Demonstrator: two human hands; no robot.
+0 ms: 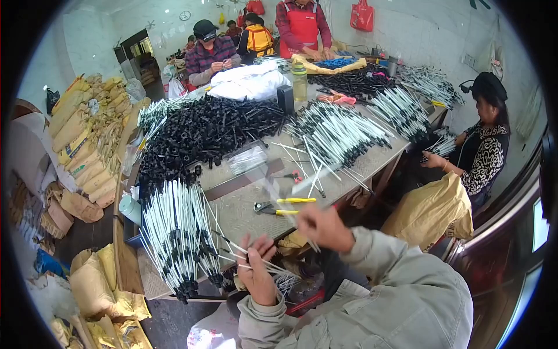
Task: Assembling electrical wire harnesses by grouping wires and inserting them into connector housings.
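Observation:
Near the table's front edge, my left hand point(260, 273) is closed around a few thin white rods point(233, 254), some with black tips; its fingers are partly curled. My right hand point(325, 227), smeared by motion, is closed in a fist to the right of it. A blurred white rod point(273, 189) runs up and left from that fist. Just beyond my hands lie pliers with yellow handles point(295, 200). To the left of my left hand is a large stack of white rods with black fittings point(174, 232).
A heap of black plastic parts point(215, 131) covers the table's left middle. More white rods point(337, 131) lie at the right. A clear bag point(248, 159) rests near a flat metal bar point(244, 181). Sacks point(87, 145) pile up at the left. A co-worker point(485, 134) sits at the right.

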